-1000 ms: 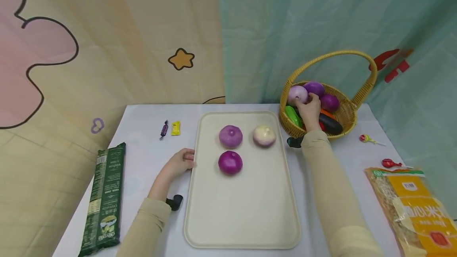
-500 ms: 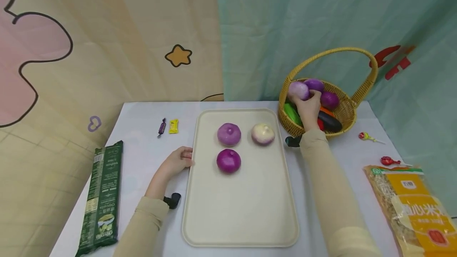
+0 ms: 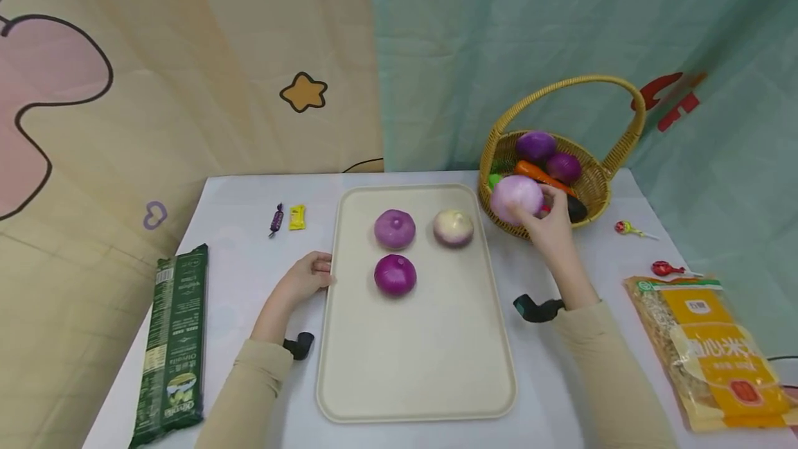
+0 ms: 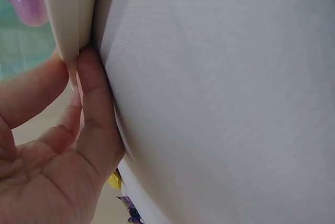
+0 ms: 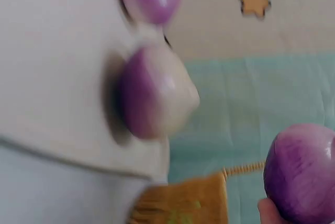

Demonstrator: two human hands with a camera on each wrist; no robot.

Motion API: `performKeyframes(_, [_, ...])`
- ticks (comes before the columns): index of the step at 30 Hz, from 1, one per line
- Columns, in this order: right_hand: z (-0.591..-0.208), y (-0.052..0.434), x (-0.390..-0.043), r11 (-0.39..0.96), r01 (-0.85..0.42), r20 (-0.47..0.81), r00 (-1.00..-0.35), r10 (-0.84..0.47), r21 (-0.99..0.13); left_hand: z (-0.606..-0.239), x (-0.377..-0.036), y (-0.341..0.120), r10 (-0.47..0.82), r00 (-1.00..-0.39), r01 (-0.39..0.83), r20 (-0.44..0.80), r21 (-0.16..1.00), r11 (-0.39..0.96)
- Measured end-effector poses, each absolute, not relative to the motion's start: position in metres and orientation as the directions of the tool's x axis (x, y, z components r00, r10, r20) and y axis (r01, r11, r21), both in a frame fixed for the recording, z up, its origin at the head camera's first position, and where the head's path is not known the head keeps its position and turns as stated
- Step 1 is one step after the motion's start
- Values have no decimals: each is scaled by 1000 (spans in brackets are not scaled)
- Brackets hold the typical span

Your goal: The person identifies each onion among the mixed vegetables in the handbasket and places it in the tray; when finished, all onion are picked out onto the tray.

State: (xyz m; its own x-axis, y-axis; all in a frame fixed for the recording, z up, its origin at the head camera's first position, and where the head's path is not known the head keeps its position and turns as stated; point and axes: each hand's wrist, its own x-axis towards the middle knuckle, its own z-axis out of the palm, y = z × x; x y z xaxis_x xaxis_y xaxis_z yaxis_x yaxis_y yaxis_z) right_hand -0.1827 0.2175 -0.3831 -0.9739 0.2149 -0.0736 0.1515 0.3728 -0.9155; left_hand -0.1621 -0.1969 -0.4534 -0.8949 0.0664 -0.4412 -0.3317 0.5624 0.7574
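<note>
My right hand [image 3: 553, 227] grips a pale purple onion [image 3: 515, 198] between thumb and fingers, at the basket's near left rim. In the right wrist view this onion [image 5: 301, 177] shows at the lower right, with one fingertip under it. My left hand [image 3: 304, 277] pinches the left edge of the cream tray [image 3: 418, 366]; in the left wrist view the thumb lies on one side of the rim and fingers on the other. Toward the tray's far half sit a light purple onion [image 3: 395, 229], a dark purple onion [image 3: 395, 275] and a white-and-purple onion [image 3: 453, 228].
The wicker basket [image 3: 492, 158] holds two purple onions, a carrot [image 3: 541, 177], an eggplant [image 3: 576, 209] and something green. Two candies [image 3: 297, 217] lie left of the tray. A green packet [image 3: 171, 345] is far left; lollipops [image 3: 668, 268] and a yellow bag [image 3: 711, 352] are right.
My right hand has lifted the pale purple onion from among the basket's vegetables and drawn it toward me, uncovering the carrot. My left hand stays at the tray's edge. The head view has shifted slightly.
</note>
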Motion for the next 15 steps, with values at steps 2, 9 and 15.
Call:
performKeyframes(2, [-390, 210, -168, 372, 124, -83, -989, 124, -920, -453, -163, -196, 75, -895, -326, -440, 759, 563])
performKeyframes(9, [-424, 181, -146, 439, 115, -165, -983, -77, -891, -454, -165, -196, 58, -896, -331, -441, 747, 577])
performKeyframes(15, [-443, 163, -146, 518, 131, -222, -968, -118, -845, -455, -163, -197, 58, -891, -339, -450, 745, 575])
